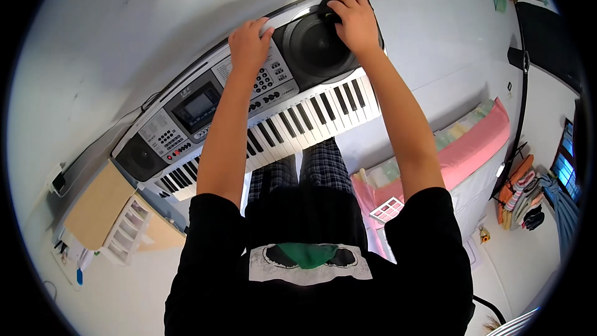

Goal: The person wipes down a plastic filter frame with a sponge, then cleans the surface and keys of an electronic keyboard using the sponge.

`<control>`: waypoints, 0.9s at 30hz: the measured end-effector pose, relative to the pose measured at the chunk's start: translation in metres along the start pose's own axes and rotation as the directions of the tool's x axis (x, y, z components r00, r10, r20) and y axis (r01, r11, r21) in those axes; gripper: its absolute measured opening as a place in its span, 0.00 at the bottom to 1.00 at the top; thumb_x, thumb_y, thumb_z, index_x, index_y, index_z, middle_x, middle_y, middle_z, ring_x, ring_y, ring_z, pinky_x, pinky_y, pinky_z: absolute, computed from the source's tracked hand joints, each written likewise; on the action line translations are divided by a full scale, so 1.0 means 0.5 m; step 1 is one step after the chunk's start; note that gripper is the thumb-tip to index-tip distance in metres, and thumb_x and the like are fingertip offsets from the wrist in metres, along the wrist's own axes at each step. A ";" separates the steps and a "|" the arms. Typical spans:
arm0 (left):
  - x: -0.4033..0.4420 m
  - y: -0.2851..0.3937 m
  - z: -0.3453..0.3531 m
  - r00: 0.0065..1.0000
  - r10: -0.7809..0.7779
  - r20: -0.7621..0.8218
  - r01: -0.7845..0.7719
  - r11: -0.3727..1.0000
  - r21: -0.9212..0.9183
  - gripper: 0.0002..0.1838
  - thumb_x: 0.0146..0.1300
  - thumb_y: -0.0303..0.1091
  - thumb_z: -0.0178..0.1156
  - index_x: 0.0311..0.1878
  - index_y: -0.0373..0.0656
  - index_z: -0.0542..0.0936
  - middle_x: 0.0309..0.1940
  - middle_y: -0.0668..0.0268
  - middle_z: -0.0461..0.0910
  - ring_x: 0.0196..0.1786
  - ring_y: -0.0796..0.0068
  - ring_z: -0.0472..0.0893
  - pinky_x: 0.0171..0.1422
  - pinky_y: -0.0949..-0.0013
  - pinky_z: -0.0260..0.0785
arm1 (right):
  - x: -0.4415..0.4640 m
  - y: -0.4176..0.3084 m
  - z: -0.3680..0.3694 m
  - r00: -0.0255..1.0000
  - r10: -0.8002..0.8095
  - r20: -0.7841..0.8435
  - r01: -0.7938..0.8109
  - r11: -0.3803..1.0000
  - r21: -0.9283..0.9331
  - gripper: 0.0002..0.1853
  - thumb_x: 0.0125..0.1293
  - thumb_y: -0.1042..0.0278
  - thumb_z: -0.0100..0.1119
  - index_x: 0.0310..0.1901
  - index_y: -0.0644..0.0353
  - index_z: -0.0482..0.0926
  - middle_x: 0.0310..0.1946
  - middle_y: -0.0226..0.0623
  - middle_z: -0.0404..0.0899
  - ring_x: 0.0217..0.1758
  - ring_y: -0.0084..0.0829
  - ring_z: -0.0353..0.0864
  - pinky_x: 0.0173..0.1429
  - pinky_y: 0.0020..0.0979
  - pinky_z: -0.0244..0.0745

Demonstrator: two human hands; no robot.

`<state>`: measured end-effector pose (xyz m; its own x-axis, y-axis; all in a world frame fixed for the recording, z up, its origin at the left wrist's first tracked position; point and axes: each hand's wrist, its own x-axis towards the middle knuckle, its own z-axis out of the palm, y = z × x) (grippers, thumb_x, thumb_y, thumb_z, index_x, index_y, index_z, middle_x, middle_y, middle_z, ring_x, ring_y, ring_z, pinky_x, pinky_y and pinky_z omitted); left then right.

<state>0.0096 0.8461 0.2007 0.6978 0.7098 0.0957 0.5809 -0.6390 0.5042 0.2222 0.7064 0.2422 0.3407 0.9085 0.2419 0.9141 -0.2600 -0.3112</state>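
Observation:
A silver-grey electronic keyboard (221, 70) lies slanted across the upper middle, with black speakers at both ends and a small display. My left hand (249, 43) rests at its back edge above the button panel, thumb apart from the bent fingers, with nothing visible in it. Over the right speaker (318, 43), my right hand (357, 25) has its fingers curled on a small black object (326, 7) near the back corner. The grip partly hides this object, and its kind is unclear.
A cable runs along the wall to a plug (59, 180) at left. Below it stands a wooden cabinet (99, 205) with a white rack (127, 227). At right are a pink-edged bed (466, 162), a black pole (521, 99) and hanging clothes (519, 196).

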 end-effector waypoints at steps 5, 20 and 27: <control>0.005 0.003 -0.004 0.985 -0.111 0.132 0.118 0.992 -0.045 0.16 0.62 0.43 0.61 0.50 0.49 0.83 0.44 0.63 0.81 0.50 0.60 0.78 0.61 0.56 0.62 | -0.180 -0.022 -0.032 0.968 -0.123 0.218 0.117 0.992 0.041 0.26 0.40 0.78 0.64 0.47 0.51 0.80 0.52 0.32 0.75 0.54 0.44 0.71 0.55 0.43 0.69; 0.006 -0.002 0.001 0.992 -0.062 0.107 0.059 0.998 0.031 0.17 0.63 0.44 0.60 0.52 0.49 0.81 0.42 0.60 0.81 0.43 0.59 0.81 0.49 0.60 0.71 | 0.012 -0.023 0.019 0.990 -0.139 0.011 0.138 0.989 0.051 0.18 0.47 0.78 0.59 0.43 0.52 0.80 0.49 0.31 0.77 0.50 0.40 0.73 0.51 0.41 0.72; 0.001 0.000 0.004 0.989 -0.109 0.099 0.116 0.992 -0.059 0.16 0.62 0.43 0.61 0.51 0.52 0.83 0.44 0.66 0.81 0.51 0.61 0.78 0.61 0.57 0.61 | -0.203 -0.061 -0.021 0.937 -0.270 0.223 0.246 0.960 0.132 0.17 0.47 0.77 0.60 0.41 0.53 0.81 0.48 0.30 0.77 0.51 0.39 0.73 0.53 0.40 0.71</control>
<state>0.0111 0.8458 0.1990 0.6681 0.7427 -0.0454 0.6320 -0.5342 0.5614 0.1620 0.6186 0.2368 0.0230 0.9941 0.1061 0.9326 0.0169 -0.3605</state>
